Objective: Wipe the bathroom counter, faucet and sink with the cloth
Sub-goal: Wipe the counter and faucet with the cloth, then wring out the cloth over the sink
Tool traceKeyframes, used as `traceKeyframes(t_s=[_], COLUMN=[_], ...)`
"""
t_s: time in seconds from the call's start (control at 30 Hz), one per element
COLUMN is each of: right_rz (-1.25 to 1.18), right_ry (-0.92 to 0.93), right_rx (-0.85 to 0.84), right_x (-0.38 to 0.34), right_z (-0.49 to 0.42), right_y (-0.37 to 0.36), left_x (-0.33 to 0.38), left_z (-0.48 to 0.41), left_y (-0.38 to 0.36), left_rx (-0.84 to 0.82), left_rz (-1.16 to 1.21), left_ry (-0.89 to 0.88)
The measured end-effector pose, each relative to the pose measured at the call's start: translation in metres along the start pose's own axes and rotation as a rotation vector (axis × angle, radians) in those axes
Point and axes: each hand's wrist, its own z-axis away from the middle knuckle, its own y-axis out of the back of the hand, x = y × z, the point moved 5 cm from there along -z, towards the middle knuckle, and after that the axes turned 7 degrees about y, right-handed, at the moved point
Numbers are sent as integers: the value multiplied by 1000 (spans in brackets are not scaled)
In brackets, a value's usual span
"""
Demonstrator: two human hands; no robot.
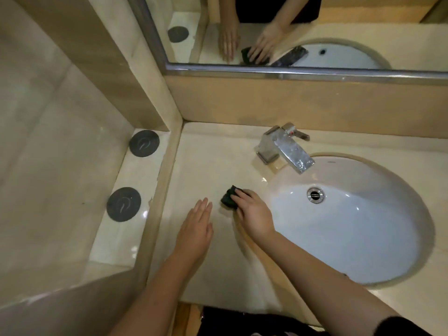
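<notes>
A small dark cloth (228,196) lies bunched on the beige counter (201,166), just left of the white oval sink (363,238). My right hand (253,213) presses on the cloth with its fingers laid over it. My left hand (195,229) lies flat on the counter with straight fingers, a little left of the cloth and not touching it. The chrome faucet (283,147) stands behind the sink's left rim, its spout reaching over the basin. A wet streak shows on the counter below my right wrist.
A mirror (315,32) runs along the back wall and reflects both hands and the sink. To the left, a lower ledge carries two dark round discs (144,143) (123,204). The drain (315,195) sits in the basin. A wall borders the counter's left side.
</notes>
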Motion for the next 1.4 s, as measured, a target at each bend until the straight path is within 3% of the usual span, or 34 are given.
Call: traceKeyframes(t_s=[0.2, 0.33, 0.43, 0.67, 0.87, 0.97, 1.13, 1.2, 1.3, 1.4], right_rz=[53, 102, 127, 182, 124, 137, 179, 223, 303, 402], right_ry=[81, 190, 166, -145, -393, -181, 226, 225, 203, 37], right_rx=[-311, -387, -332, -195, 2, 21, -235, -309, -211, -213], right_x=[-76, -96, -81, -1, 16, -14, -95, -103, -85, -49], right_z=[25, 57, 66, 111, 134, 132, 130, 137, 145, 153], right_y=[-98, -121, -105, -41, 4, -11, -87, -99, -86, -57], left_x=[-50, -66, -61, -33, -32, -37, -54, -62, -68, -54], left_z=[64, 87, 93, 90, 98, 105, 119, 126, 128, 122], left_y=[-4, -17, -25, -36, -40, -37, -32, -31, -33, -36], left_rx=[23, -33, -16, -78, -87, -82, 25, 47, 47, 25], left_rz=[12, -2, -55, -103, -135, -137, -77, -60, -60, -52], left_ry=[140, 111, 4, -88, -121, -94, -2, 21, 3, -56])
